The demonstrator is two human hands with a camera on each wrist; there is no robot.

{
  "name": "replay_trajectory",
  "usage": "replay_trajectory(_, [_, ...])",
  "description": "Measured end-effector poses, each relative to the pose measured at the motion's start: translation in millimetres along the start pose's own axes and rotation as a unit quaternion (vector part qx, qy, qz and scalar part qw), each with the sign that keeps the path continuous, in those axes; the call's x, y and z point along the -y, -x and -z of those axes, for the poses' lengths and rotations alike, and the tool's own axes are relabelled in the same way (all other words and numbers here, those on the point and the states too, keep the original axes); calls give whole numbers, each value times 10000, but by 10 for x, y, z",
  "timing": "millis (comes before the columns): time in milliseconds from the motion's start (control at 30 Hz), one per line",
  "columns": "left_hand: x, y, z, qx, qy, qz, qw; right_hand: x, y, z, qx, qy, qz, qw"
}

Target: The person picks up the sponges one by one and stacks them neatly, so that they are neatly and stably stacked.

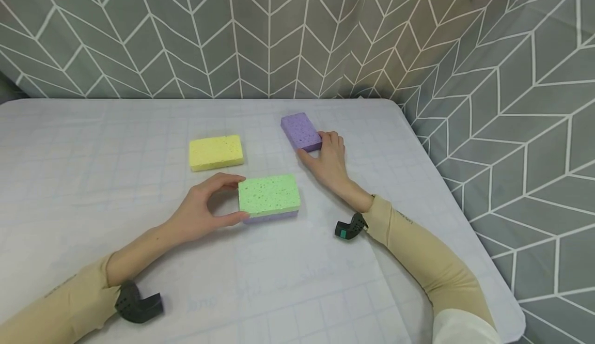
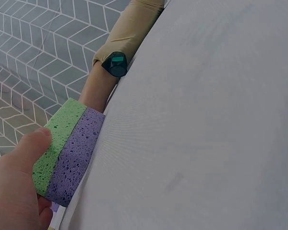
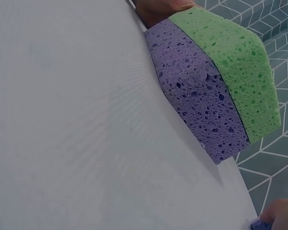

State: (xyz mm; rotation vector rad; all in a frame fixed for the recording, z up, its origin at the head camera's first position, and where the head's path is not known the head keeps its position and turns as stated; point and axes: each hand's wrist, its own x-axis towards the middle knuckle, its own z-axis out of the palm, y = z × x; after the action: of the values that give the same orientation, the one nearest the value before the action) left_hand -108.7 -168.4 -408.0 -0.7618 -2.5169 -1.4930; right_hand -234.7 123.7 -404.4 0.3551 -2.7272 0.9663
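Note:
A green sponge [image 1: 269, 193] lies on top of a purple sponge [image 1: 274, 217], their edges nearly flush, at the middle of the table. My left hand [image 1: 197, 212] grips the green sponge by its left end, thumb at the near corner and fingers at the far one. The left wrist view shows the thumb on the green layer, above the lower purple sponge [image 2: 77, 158]. Farther back and to the right, my right hand [image 1: 329, 164] holds a second purple sponge [image 1: 299, 128] by its near end, between thumb and fingers. Only a sliver of that sponge shows in the right wrist view.
A yellow sponge [image 1: 216, 153] lies flat behind the stack, to its left. White sheeting with faint grid lines covers the table [image 1: 297, 282]. A grey curtain [image 1: 251, 34] with white lines hangs along the back and right edges.

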Motion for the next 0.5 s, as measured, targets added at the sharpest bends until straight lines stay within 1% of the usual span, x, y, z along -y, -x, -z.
replay_trajectory(200, [5,-1,0,-6,-11,-13,10000,6,6,10,35,-91,-65,9999])
replay_trajectory(500, [16,-4,-6,-38,-41,4,10000,15,8,24,-27,-260,-96,9996])
